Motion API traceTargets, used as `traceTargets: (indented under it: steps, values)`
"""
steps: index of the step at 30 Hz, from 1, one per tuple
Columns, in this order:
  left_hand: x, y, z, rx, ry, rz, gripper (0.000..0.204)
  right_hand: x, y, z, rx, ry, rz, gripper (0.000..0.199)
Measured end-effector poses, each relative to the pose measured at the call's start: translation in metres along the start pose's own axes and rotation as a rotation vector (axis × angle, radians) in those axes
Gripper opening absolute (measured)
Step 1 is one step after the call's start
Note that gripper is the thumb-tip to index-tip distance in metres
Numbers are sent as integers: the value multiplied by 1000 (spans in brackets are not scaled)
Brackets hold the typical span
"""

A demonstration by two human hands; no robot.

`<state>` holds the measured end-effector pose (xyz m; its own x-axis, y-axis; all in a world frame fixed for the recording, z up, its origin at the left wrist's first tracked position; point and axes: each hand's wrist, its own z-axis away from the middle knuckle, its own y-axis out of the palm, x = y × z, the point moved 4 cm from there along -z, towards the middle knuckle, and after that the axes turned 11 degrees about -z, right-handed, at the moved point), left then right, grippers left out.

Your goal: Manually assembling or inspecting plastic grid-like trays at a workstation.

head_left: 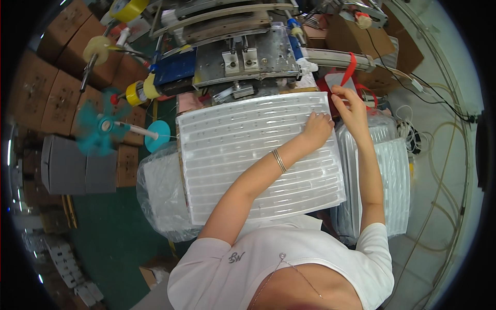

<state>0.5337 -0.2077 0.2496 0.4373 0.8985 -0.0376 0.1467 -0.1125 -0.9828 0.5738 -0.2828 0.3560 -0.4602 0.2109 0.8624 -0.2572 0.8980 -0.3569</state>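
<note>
A large white plastic tray (pixel 248 170) with long parallel grooves lies before me, small pieces dotted along its far rows. My left hand (pixel 318 129) rests on its right part, fingers curled down and pressed together; whatever they pinch is too small to make out. Just past the tray's right edge, my right hand (pixel 352 109) is raised with fingers bent inward, the tips close together. Anything between those tips is too small to tell. Behind that hand shows a red strap (pixel 350 68).
A metal press-like machine (pixel 248 57) stands beyond the tray. More clear-wrapped trays (pixel 385 181) are stacked at the right, and a plastic-wrapped stack (pixel 160 191) sits at the left. A teal fan (pixel 106 125), cardboard boxes (pixel 59 108) and a grey bin (pixel 64 165) stand farther left.
</note>
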Motion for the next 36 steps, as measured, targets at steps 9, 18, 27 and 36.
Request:
traceTargets:
  steps: [9, 18, 27, 36]
  values:
    - [129, -93, 191, -410, -785, 529, 26, 8, 68, -1, 152, -104, 39, 19]
    - [163, -81, 305, -159, -983, 27, 20, 70, 220, 27, 597, -316, 4, 23]
    - [169, -88, 287, -266, -1013, 1101, 14, 91, 214, 39, 617, -341, -104, 24]
    - [177, -118, 303, -504, -1027, 797, 24, 86, 129, -57, 5, -237, -128, 21]
